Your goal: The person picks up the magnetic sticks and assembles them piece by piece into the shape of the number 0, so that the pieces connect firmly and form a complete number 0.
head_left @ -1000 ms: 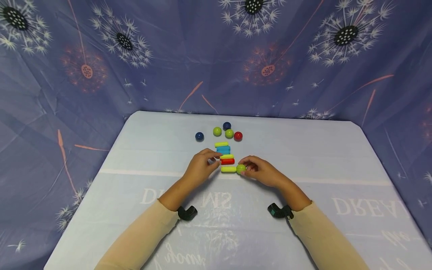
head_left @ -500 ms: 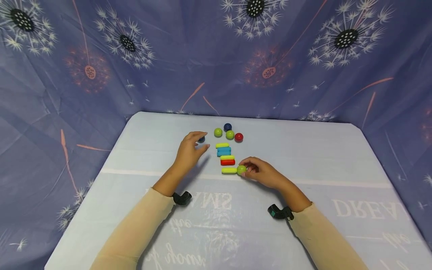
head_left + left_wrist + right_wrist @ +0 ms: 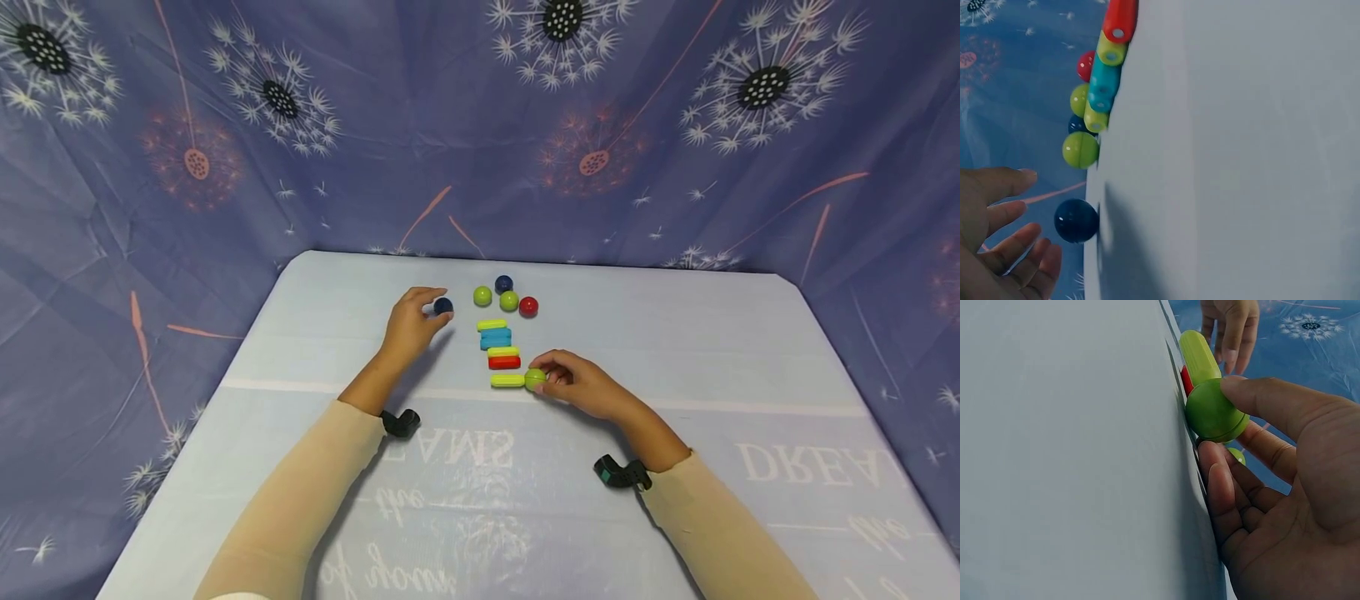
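Two hands at a row of toy sticks and balls on the worktop (image 3: pixel 675 333), centre of the frame.

We saw the left hand (image 3: pixel 408 325), left of centre, reaching with relaxed, spread fingers at a dark blue ball (image 3: pixel 443 306); whether it touched the ball we could not tell, and it gripped nothing. The right hand (image 3: pixel 581 383), just below centre, pinched a green ball (image 3: pixel 535 379) that touched the right end of a lime stick (image 3: pixel 507 381), beneath the red stick (image 3: pixel 504 362).
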`<state>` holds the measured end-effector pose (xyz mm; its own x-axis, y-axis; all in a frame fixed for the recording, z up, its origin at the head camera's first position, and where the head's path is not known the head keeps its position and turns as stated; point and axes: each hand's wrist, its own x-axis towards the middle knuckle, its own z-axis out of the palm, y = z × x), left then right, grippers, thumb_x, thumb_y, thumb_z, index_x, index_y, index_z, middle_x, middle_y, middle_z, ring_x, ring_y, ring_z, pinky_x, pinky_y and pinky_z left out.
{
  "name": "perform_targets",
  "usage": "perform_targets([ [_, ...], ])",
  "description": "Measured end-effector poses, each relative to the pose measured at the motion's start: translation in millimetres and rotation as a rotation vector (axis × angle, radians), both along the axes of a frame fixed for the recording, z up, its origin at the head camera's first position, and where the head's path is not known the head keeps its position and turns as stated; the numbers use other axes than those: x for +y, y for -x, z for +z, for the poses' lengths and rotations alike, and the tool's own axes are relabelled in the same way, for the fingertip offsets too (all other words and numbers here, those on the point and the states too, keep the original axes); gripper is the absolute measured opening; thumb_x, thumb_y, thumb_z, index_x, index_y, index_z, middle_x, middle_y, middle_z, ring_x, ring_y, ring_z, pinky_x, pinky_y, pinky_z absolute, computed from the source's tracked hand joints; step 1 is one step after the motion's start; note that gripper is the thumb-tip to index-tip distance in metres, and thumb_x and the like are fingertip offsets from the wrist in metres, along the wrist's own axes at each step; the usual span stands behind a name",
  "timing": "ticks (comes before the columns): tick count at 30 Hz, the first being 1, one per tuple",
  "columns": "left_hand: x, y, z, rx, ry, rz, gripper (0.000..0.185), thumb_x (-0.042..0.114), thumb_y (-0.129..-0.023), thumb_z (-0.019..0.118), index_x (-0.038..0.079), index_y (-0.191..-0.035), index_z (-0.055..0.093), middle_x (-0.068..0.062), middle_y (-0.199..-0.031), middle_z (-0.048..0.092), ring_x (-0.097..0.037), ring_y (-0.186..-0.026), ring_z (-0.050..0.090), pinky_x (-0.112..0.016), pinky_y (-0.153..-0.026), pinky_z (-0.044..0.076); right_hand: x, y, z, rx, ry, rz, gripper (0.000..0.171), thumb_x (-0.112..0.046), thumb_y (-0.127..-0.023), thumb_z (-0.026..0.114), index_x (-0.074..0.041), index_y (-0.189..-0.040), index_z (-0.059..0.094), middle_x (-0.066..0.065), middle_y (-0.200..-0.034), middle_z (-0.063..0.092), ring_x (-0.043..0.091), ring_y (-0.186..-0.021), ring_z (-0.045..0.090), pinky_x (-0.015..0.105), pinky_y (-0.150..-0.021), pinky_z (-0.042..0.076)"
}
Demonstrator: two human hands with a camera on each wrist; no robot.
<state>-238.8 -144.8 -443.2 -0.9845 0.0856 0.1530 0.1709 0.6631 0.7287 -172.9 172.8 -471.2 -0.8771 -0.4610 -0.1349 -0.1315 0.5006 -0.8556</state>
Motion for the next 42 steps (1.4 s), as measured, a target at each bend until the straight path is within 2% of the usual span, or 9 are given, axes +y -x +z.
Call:
perform_targets([
  [3,-1.7,3.2,-3.6,-0.024,0.011,0.01,0.048,0.022,-0.092,0.075,0.01,-0.137,0.063,-0.014,-0.141,0.056,-0.032,-0.122,0.061,-0.044,-0.096,0.055,-0.7,-1.2,0.8,-0.004,0.002,-0.002,0.037,-0.023,-0.094,0.074,-0.015,-0.128,0.064,0.006,-0.108,0.063,0.02,-0.093,0.054,0.023,-0.079,0.047],
  [10,-4.3,9.8,-9.2,-0.078,0.006,0.02,0.052,0.024,-0.093,0.075,0.01,-0.14,0.06,-0.016,-0.142,0.055,-0.033,-0.127,0.058,-0.05,-0.105,0.049,-2.2,-1.0,0.6,-0.01,0.012,-0.011,0.038,-0.022,-0.093,0.074,-0.015,-0.129,0.064,0.006,-0.107,0.062,0.02,-0.093,0.054,0.024,-0.078,0.046],
  [19,-6.0,14.8,-14.3,-0.145,0.011,0.013,0.055,0.027,-0.093,0.074,0.011,-0.143,0.058,-0.018,-0.143,0.054,-0.033,-0.129,0.057,-0.049,-0.108,0.048,-0.9,0.9,-1.1,-0.006,0.006,0.003,0.036,-0.024,-0.093,0.074,-0.016,-0.127,0.064,0.006,-0.106,0.062,0.021,-0.093,0.054,0.022,-0.078,0.047],
  [26,-6.2,13.9,-14.9,-0.164,0.027,-0.004,0.05,0.023,-0.094,0.073,0.015,-0.141,0.061,-0.017,-0.14,0.057,-0.032,-0.129,0.058,-0.047,-0.106,0.049,-0.6,0.6,-0.4,0.001,0.004,0.004,0.036,-0.025,-0.093,0.074,-0.016,-0.127,0.064,0.006,-0.106,0.062,0.02,-0.093,0.054,0.022,-0.078,0.047],
  [34,-4.5,10.8,-13.5,-0.173,0.02,-0.015,0.043,0.021,-0.093,0.074,0.014,-0.135,0.066,-0.017,-0.13,0.062,-0.031,-0.12,0.062,-0.043,-0.095,0.054,-0.5,-1.3,2.8,0.007,0.0,0.003,0.035,-0.024,-0.094,0.073,-0.016,-0.126,0.065,0.005,-0.105,0.062,0.02,-0.092,0.054,0.023,-0.078,0.047],
  [42,-4.9,5.0,-12.0,-0.18,0.018,-0.03,0.039,0.02,-0.093,0.074,0.013,-0.131,0.069,-0.016,-0.125,0.064,-0.031,-0.115,0.064,-0.043,-0.091,0.055,-0.3,-1.5,2.4,-0.001,-0.006,-0.006,0.035,-0.024,-0.094,0.073,-0.016,-0.127,0.065,0.005,-0.104,0.062,0.02,-0.092,0.054,0.023,-0.078,0.047],
])
